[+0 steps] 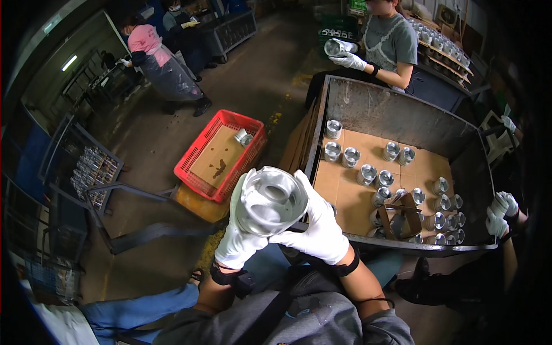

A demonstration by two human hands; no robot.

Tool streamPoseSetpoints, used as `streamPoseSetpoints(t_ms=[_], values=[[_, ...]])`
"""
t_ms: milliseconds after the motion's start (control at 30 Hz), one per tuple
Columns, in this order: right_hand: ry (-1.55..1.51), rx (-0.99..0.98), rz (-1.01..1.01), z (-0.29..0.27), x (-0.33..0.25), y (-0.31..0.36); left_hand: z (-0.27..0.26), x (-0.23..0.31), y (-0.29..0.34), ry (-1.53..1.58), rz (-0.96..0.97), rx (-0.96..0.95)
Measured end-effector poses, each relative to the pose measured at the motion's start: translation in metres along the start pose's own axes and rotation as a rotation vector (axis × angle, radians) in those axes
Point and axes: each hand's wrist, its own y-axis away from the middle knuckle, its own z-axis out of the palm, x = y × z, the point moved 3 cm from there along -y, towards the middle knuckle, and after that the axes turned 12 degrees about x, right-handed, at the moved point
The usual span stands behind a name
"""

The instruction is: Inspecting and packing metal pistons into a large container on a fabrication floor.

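Between my two gloved hands is a silvery metal piston (271, 202), held close in front of me with its hollow, open side facing up toward me. My left hand (237, 240) grips it from the left and below. On the other side, my right hand (321, 229) wraps its right edge, thumb low and fingers up along the rim. Both hands wear white gloves. To the right of them stands a large metal bin (399, 95) lined with cardboard, and many similar pistons (367, 174) stand on that lining.
A red plastic crate (183, 165) beyond my hands to the left holds one or more metal parts (243, 137). Inside the bin is a small cardboard box (409, 223). Across it, a co-worker (386, 43) handles a piston; another co-worker's gloved hands (499, 215) are at the right. A cart handle (155, 231) crosses left.
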Motion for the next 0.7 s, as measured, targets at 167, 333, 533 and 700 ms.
streamPoseSetpoints(t_ms=[167,333,533,700], values=[[0.167,0.028,-0.248,0.006,-0.027,0.000,-0.001,-0.006,0.014,0.283,-0.057,0.196],[0.212,0.039,-0.335,0.003,-0.035,0.001,0.019,0.004,0.009,0.780,-0.073,-0.176],[0.208,0.051,-0.299,-0.003,-0.027,0.005,0.007,0.003,0.004,0.665,-0.102,-0.212],[0.157,-0.044,-0.175,-0.002,-0.023,0.005,-0.009,0.003,-0.005,0.711,-0.064,-0.161]])
